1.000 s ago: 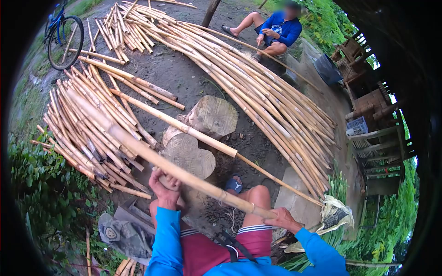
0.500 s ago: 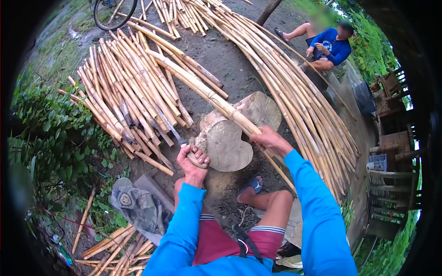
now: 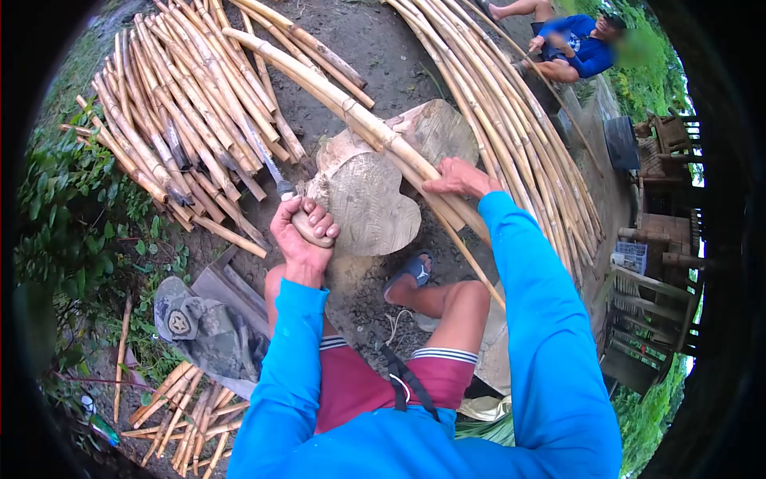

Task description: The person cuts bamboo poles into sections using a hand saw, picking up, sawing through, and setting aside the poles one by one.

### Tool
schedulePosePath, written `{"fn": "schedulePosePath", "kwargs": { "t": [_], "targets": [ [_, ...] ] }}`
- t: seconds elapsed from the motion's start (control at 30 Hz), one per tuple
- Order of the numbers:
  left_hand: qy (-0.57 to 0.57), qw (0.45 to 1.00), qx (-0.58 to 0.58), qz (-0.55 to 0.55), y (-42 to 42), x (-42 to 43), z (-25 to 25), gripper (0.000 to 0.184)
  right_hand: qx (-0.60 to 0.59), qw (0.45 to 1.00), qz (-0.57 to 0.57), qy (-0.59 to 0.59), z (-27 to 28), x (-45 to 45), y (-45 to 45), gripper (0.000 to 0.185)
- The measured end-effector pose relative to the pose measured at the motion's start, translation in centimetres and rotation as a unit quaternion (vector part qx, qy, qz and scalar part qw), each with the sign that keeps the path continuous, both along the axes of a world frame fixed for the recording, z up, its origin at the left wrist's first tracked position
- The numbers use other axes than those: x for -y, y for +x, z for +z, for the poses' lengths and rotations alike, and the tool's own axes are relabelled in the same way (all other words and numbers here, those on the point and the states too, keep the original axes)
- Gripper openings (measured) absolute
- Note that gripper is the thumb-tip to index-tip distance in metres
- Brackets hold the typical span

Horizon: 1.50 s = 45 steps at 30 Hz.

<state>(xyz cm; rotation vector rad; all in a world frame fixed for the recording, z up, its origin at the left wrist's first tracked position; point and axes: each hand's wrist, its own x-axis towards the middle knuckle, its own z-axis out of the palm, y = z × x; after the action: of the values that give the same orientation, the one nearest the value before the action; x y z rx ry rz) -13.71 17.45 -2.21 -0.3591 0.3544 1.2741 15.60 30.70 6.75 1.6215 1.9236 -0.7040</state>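
My left hand (image 3: 303,231) is closed round the wooden handle of a machete (image 3: 267,160); its long thin blade points up and away to the left, beside the chopping block. A bamboo pole (image 3: 351,108) slants across the heart-shaped wooden chopping block (image 3: 363,207). My right hand (image 3: 463,177) is closed at the near end of this pole, with its fingertips partly hidden. Under that end, another length of bamboo (image 3: 471,223) runs down toward my right knee.
Cut bamboo lengths (image 3: 183,104) lie heaped at left, and long poles (image 3: 511,120) curve along the right. A camouflage cap (image 3: 179,315) rests by my left leg, above split pieces (image 3: 191,415). A person in blue (image 3: 578,44) sits at upper right, near a dark tub (image 3: 622,144).
The view has tilted down, so the block and poles sit higher in the picture. My right hand has shifted at the pole's end, and more of the lower bamboo shows. The machete stays gripped.
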Motion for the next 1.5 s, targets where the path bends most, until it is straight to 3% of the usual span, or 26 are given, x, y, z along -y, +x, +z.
{"fn": "schedulePosePath", "kwargs": {
  "t": [0.1, 0.3, 0.33, 0.43, 0.5, 0.53, 0.57, 0.6, 0.73, 0.8, 0.83, 0.9, 0.97, 1.03, 1.1, 1.23, 1.3, 1.4, 1.43, 1.5],
  "targets": [
    [-0.011, 1.000, -0.017, 0.001, 0.0, -0.3, 0.5, 0.021, 0.028, 0.995, 0.076, 0.054, 0.3, 0.0, -1.1, 0.061],
    [-0.005, 1.000, -0.012, 0.004, -0.2, -0.4, 0.7, 0.023, 0.005, 0.998, -0.002, 0.066, -1.3, -0.3, -0.8, 0.062],
    [-0.010, 1.000, -0.009, 0.006, -0.2, -0.4, 0.7, 0.023, 0.014, 0.998, -0.044, 0.035, -0.7, 0.0, -0.9, 0.064],
    [-0.011, 1.000, -0.006, 0.004, -0.2, -0.4, 0.7, 0.023, 0.021, 0.999, -0.016, -0.024, -1.1, 1.2, 0.4, 0.066],
    [-0.013, 1.000, -0.006, 0.006, -0.2, -0.5, 0.8, 0.023, -0.006, 0.997, -0.062, -0.039, -2.9, 2.6, 1.8, 0.057],
    [-0.017, 1.000, -0.007, 0.004, -0.2, -0.5, 0.8, 0.023, -0.175, 0.948, -0.234, -0.127, -3.2, 3.7, 2.4, 0.049],
    [-0.014, 1.000, -0.006, 0.006, -0.1, -0.6, 0.9, 0.023, -0.333, 0.833, -0.391, -0.206, -3.4, 4.2, 3.0, 0.041],
    [-0.012, 1.000, -0.009, 0.004, 0.0, -0.6, 1.0, 0.022, -0.334, 0.829, -0.389, -0.226, -3.5, 4.2, 3.1, 0.033],
    [0.001, 0.999, -0.026, -0.024, 0.2, -0.3, 1.1, 0.020, -0.345, 0.809, -0.414, -0.234, -2.3, 5.3, 3.9, 0.037],
    [0.005, 0.999, -0.035, -0.029, 0.3, -0.3, 1.3, 0.020, -0.374, 0.753, -0.478, -0.254, 1.0, 6.2, 3.9, 0.042],
    [0.009, 0.999, -0.043, -0.032, 0.4, -0.2, 1.4, 0.019, -0.375, 0.751, -0.483, -0.250, 2.1, 6.7, 4.2, 0.042],
    [0.028, 0.998, -0.038, -0.047, 0.9, -0.1, 1.3, 0.017, -0.361, 0.678, -0.525, -0.367, 4.6, 7.3, 5.0, 0.047],
    [0.027, 0.993, -0.092, -0.072, 1.8, -0.1, 1.9, 0.014, -0.353, 0.657, -0.553, -0.370, 7.1, 8.9, 4.9, 0.045],
    [0.055, 0.989, -0.093, -0.100, 2.9, 0.2, 1.7, 0.011, -0.368, 0.581, -0.574, -0.445, 8.9, 10.8, 5.8, 0.044],
    [0.085, 0.969, -0.193, -0.131, 4.6, 0.7, 1.5, 0.013, -0.367, 0.583, -0.588, -0.424, 10.3, 12.0, 6.7, 0.043],
    [0.110, 0.930, -0.274, -0.217, 7.4, 1.8, 0.8, 0.018, -0.376, 0.586, -0.586, -0.415, 11.5, 13.9, 7.5, 0.045],
    [0.103, 0.928, -0.273, -0.234, 8.2, 2.0, 0.5, 0.018, -0.415, 0.542, -0.570, -0.457, 11.8, 15.1, 7.1, 0.046],
    [0.097, 0.955, -0.190, -0.205, 9.1, 1.8, 0.6, 0.015, -0.456, 0.432, -0.595, -0.501, 13.7, 17.9, 5.9, 0.049],
    [0.094, 0.958, -0.185, -0.197, 9.1, 1.8, 1.6, 0.014, -0.460, 0.422, -0.606, -0.493, 14.7, 19.2, 6.0, 0.049],
    [0.117, 0.960, -0.160, -0.200, 9.9, 2.0, 1.7, 0.016, -0.397, 0.543, -0.602, -0.430, 16.0, 20.9, 6.1, 0.048]
  ]
}}
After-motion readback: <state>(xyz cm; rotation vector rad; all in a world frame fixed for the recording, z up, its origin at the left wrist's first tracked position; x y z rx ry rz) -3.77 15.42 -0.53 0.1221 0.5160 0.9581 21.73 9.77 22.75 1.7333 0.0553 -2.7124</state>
